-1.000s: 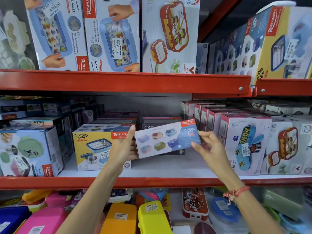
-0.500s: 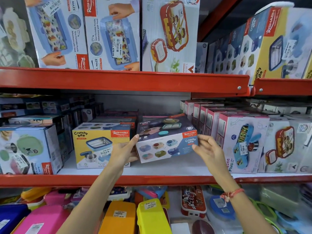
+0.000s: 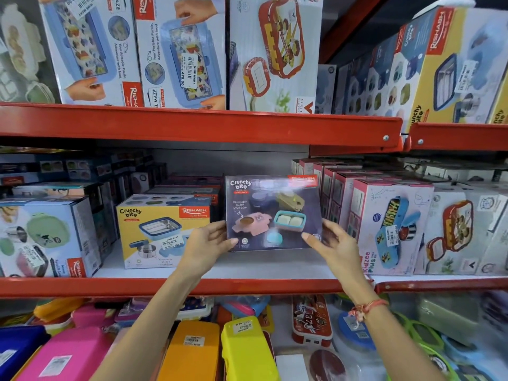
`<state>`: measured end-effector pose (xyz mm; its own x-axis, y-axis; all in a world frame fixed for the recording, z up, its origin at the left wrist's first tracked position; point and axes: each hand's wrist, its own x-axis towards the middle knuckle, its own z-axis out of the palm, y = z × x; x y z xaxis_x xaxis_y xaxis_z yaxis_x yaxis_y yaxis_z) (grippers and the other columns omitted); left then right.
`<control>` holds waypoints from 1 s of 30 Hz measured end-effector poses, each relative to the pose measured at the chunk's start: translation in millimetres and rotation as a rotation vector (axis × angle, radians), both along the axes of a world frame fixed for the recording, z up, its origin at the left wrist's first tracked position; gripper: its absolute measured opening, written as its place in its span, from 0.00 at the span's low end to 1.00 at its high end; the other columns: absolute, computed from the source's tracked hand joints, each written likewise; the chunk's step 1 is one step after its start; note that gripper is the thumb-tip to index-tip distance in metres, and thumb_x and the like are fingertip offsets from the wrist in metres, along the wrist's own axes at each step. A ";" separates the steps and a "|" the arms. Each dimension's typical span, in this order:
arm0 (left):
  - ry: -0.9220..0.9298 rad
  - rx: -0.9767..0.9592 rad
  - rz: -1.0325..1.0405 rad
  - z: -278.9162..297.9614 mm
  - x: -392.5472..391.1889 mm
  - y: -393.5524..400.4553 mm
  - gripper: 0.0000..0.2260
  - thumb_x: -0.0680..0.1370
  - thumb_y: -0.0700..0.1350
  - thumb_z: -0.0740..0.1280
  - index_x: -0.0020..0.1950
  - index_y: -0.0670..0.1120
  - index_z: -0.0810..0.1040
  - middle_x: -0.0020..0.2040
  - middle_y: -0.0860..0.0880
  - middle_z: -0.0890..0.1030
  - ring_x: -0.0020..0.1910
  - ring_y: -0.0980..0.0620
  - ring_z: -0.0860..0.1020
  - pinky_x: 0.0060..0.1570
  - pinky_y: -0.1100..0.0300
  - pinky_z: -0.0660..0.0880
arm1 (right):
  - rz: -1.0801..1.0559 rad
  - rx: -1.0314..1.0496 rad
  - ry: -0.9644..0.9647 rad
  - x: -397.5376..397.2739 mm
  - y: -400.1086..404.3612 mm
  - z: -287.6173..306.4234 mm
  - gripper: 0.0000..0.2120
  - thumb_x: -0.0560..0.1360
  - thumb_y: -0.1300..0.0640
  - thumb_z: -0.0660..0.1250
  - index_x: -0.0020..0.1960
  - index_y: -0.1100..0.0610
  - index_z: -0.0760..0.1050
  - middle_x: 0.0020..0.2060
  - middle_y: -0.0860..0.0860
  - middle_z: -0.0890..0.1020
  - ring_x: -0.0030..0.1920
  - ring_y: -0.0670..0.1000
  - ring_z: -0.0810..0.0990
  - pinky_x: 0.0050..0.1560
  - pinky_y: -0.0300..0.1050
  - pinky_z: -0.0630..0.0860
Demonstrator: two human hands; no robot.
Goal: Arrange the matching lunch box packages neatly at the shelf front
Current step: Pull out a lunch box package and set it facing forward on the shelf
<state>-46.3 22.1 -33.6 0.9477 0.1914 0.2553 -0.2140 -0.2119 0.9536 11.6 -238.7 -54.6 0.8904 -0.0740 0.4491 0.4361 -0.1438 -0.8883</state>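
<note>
Two hands on one box: left hand point(image 3: 204, 244) and right hand point(image 3: 334, 244), fingers clamped on the side edges of the dark Crunchy bite box point(image 3: 272, 213). Stands upright on the middle shelf point(image 3: 247, 270), just beside the yellow Crunchy bite box point(image 3: 162, 231), but set a little deeper. Half done by judgement; still to pull level, more boxes behind. Earlier lay tilted, narrow face forward; now shows the wide face.

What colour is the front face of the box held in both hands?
Dark navy blue box, red brand label in its corner; head view.
</note>
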 end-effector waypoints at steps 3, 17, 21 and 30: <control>-0.039 0.024 0.044 -5.1 3.8 -3.4 0.30 0.71 0.27 0.69 0.72 0.37 0.66 0.63 0.48 0.76 0.62 0.49 0.76 0.63 0.54 0.73 | 0.013 -0.055 -0.003 3.0 0.6 -5.9 0.25 0.66 0.65 0.77 0.60 0.59 0.74 0.51 0.53 0.83 0.49 0.41 0.82 0.43 0.27 0.77; -0.020 0.288 0.181 -38.5 25.7 -10.4 0.27 0.68 0.27 0.71 0.66 0.40 0.73 0.56 0.43 0.84 0.52 0.49 0.82 0.53 0.56 0.79 | -0.090 -0.229 0.033 27.1 12.7 -33.0 0.24 0.62 0.66 0.79 0.54 0.62 0.73 0.52 0.61 0.84 0.50 0.55 0.84 0.50 0.44 0.81; -0.007 0.304 0.189 -46.3 31.7 -8.3 0.27 0.68 0.27 0.70 0.66 0.39 0.73 0.56 0.42 0.83 0.55 0.46 0.82 0.54 0.55 0.78 | -0.112 -0.275 0.078 30.0 12.2 -38.6 0.24 0.61 0.63 0.80 0.51 0.56 0.71 0.52 0.61 0.84 0.49 0.54 0.84 0.50 0.49 0.82; -0.007 0.349 0.227 -53.0 36.5 -3.5 0.27 0.71 0.27 0.67 0.70 0.39 0.70 0.59 0.41 0.82 0.58 0.44 0.81 0.58 0.52 0.78 | -0.232 -0.443 0.126 24.3 12.7 -32.2 0.33 0.60 0.52 0.82 0.59 0.61 0.72 0.54 0.60 0.84 0.53 0.57 0.84 0.51 0.49 0.81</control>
<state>-9.8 18.6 -86.7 0.8896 0.2958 0.3481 -0.1311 -0.5648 0.8148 35.9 -226.0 -86.8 0.9224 -0.1027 0.3722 0.2417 -0.5982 -0.7641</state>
